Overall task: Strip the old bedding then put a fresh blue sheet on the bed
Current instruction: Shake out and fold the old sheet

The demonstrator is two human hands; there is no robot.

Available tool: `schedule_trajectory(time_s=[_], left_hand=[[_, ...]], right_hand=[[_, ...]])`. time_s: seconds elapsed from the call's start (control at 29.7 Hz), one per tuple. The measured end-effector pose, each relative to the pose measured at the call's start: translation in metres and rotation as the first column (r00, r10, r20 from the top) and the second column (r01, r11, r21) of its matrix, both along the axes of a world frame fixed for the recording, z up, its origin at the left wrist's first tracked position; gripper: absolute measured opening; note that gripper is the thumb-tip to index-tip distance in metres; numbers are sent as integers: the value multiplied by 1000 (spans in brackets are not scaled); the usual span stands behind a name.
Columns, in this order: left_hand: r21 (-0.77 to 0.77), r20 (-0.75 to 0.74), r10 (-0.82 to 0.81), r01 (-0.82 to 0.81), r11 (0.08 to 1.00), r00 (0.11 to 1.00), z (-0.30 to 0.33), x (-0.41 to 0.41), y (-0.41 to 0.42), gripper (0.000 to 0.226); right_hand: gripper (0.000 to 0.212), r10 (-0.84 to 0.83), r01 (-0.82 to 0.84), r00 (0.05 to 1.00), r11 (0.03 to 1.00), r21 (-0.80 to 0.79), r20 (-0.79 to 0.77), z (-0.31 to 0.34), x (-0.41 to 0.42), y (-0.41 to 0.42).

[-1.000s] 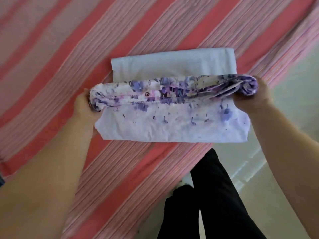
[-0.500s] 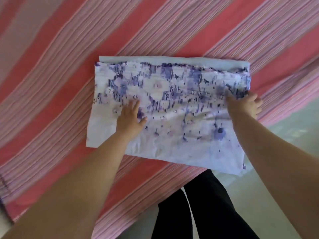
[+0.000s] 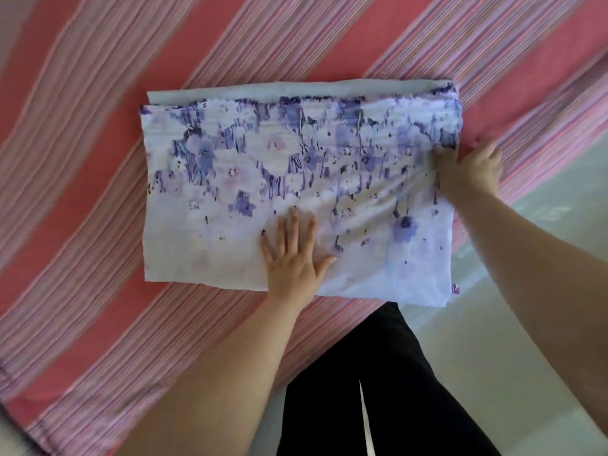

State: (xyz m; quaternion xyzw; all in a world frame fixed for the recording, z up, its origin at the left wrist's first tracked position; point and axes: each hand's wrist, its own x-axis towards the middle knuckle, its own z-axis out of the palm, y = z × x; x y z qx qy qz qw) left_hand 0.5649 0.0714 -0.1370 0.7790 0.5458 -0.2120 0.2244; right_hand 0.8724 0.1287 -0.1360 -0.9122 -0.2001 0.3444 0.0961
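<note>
Head view showed my left hand [image 3: 293,258] pressing flat-fingered on the folded floral sheet [image 3: 296,179] near the striped bed's [image 3: 98,159] front edge; my right hand [image 3: 468,174] gripped its right edge. No blue sheet was visible yet.

A bed [image 3: 98,159] fills most of the view, covered in cloth with wide coral-pink bands and bundles of thin pink and purple stripes running diagonally. At the lower right lies a pale, glossy floor [image 3: 543,232] with soft daylight reflections.
</note>
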Motion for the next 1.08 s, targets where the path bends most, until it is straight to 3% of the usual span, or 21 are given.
schedule_trajectory(time_s=[0.1,0.17,0.27,0.34,0.44,0.51,0.57,0.67,0.74,0.81,0.91,0.98,1.08], left_hand=[[-14,115,-153,156,988,982,3,19,-19,88],[-9,199,-309,317,948,930,3,32,-35,99],[-97,160,-401,419,903,902,-3,43,-50,111],[-261,148,-315,345,902,937,-7,50,-46,102],[-414,224,-63,154,897,973,4,58,-27,74],[-507,295,189,-14,862,937,21,59,-9,68],[-630,337,408,-119,767,849,41,52,13,71],[-830,282,703,-201,520,653,65,28,48,96],[-887,236,843,-247,390,483,77,2,65,103],[-889,236,909,-303,344,343,87,-21,81,91],[-744,225,941,-580,333,252,90,-48,108,68],[-539,233,929,-757,369,286,72,-78,124,75],[-474,211,927,-797,375,310,46,-98,125,97]], right_hand=[[97,-110,117,970,993,20,-219,3,-17,-15],[94,-187,184,934,982,-36,-305,3,-22,-36],[80,-160,168,857,985,-29,-490,-2,-22,-61],[54,-138,217,705,976,26,-696,-1,-17,-70],[49,-166,242,478,969,-52,-863,7,-8,-75],[47,-139,185,382,980,-71,-913,22,-10,-71],[42,-101,166,365,985,-42,-926,40,-19,-62],[28,120,4,528,990,144,-841,75,-55,-43],[36,327,-179,613,944,276,-719,95,-101,-29],[67,496,-356,592,868,345,-635,103,-158,-16],[108,550,-405,357,819,406,-755,96,-235,-4],[108,490,-373,246,844,385,-836,82,-265,4],[100,427,-366,292,876,313,-856,65,-280,7]])
